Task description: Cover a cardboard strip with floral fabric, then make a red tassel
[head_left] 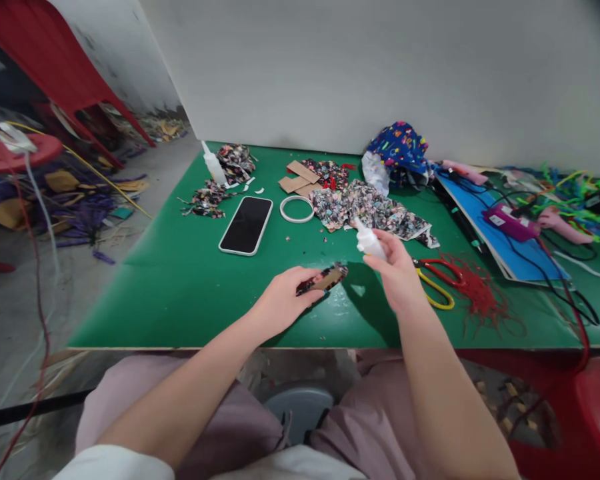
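Observation:
My left hand (293,293) is closed on a small piece of cardboard (330,279) edged with dark floral fabric, held just above the green table. Fingers of my right hand (395,267) wrap round a white squeeze bottle (370,241) with a thin nozzle that points up and to the left. Behind the bottle lies a heap of floral fabric scraps (367,205). A white ring (297,209) and a phone (247,225) with a dark screen rest beyond my left hand. Near my right forearm are yellow-handled scissors (437,293), partly hidden.
A second white bottle (214,167) stands at the back left beside fabric scraps. Cardboard pieces (300,179) and a blue patterned cloth (400,150) lie at the back. To the right are red threads (485,300), a blue folder (517,257) and pink glue guns (565,225) with cables.

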The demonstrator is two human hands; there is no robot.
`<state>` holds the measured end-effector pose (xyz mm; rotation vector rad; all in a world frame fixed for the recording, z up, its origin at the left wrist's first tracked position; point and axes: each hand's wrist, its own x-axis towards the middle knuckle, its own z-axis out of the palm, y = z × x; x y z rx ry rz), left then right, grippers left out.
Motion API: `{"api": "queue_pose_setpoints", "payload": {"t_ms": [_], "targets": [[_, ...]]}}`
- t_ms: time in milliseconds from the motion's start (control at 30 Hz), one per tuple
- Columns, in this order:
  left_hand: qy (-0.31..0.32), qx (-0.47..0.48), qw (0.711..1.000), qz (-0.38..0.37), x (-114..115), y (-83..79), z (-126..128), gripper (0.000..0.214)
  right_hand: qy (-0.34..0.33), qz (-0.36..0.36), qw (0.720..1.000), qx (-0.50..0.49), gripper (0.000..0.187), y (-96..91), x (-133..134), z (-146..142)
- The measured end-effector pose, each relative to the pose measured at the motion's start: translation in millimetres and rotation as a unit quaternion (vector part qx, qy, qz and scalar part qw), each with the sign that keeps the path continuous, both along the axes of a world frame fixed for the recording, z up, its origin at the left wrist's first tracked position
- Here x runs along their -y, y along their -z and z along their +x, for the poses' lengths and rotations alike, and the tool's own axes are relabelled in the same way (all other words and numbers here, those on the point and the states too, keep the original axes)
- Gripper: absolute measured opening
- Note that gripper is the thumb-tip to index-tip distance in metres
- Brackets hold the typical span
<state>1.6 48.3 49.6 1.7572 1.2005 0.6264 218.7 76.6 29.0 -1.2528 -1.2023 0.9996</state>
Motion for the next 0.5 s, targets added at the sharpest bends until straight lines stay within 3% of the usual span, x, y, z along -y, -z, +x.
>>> {"api": "queue_pose_setpoints", "payload": {"t_ms": [100, 167, 367, 500], "targets": [[-0.051, 0.163, 0.975, -0.144, 7, -18.2, -1, 0.021, -0.017, -0.015, 0.999, 0.038, 0.043, 5.9, 0, -8], [-0.069, 0.230, 0.950, -0.201, 15, -32.1, 0, 0.021, -0.025, -0.021, 0.998, 0.058, 0.041, 8.1, 1, -14], [-0.077, 0.309, 0.911, -0.260, 38, -63.0, 0, 0.027, -0.010, -0.024, 0.967, 0.254, 0.035, 10.3, 4, -17], [-0.074, 0.322, 0.908, -0.260, 47, -73.1, -1, 0.036, -0.035, -0.016, 0.959, 0.282, 0.032, 12.6, 3, -14]]}}
